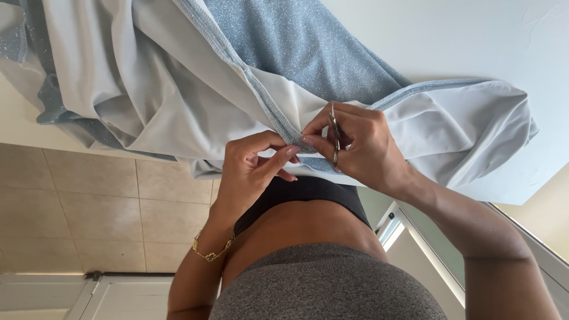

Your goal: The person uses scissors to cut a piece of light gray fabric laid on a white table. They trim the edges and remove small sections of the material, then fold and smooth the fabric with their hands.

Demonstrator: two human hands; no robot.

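Observation:
A light blue glittery fabric with a pale grey-white lining lies on a white table and hangs over its near edge. My left hand, with a gold bracelet on the wrist, pinches the stitched blue hem between thumb and fingers. My right hand is right beside it and holds small metal scissors, their tips at the same spot on the hem. The two hands touch at the fingertips.
Beige floor tiles show at the left below the table edge. A white door or frame runs along the bottom left, and a window frame lies at the right. My own torso, in a black top and grey waistband, fills the bottom centre.

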